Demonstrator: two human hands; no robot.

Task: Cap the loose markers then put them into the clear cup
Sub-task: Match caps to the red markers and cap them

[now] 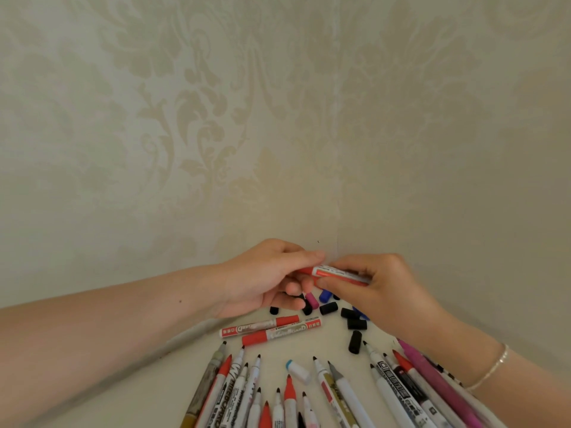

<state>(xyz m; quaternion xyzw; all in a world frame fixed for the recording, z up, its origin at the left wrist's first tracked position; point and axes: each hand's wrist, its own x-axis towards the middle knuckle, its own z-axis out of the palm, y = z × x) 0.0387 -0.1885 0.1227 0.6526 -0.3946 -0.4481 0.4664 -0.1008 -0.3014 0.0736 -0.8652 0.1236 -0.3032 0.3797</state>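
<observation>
- Our left hand (262, 279) curls its fingers round the red cap end of a red marker (335, 274), thumb on top, fingertips tucked beneath.
- Our right hand (374, 288) pinches the barrel of that same marker, thumb on the near side and fingers wrapped over the far side; the marker lies nearly level between both hands, lifted above the table (333, 344) near the wall corner.
- Under the hands lie loose caps: several black caps (357, 324), a magenta cap (312, 299) and a blue cap (325, 295), close together.
- Just nearer to us lie two capped red markers (272, 329), side by side and almost touching.
- A white cap with a blue end (298, 370) lies alone further toward us.
- Along the near edge a fan of uncapped markers (247, 390) points its tips away from us, and another cluster (401, 387) with a pink marker (432, 375) lies beneath our right wrist, which wears a thin bracelet (491, 369).
- We cannot see the clear cup.
</observation>
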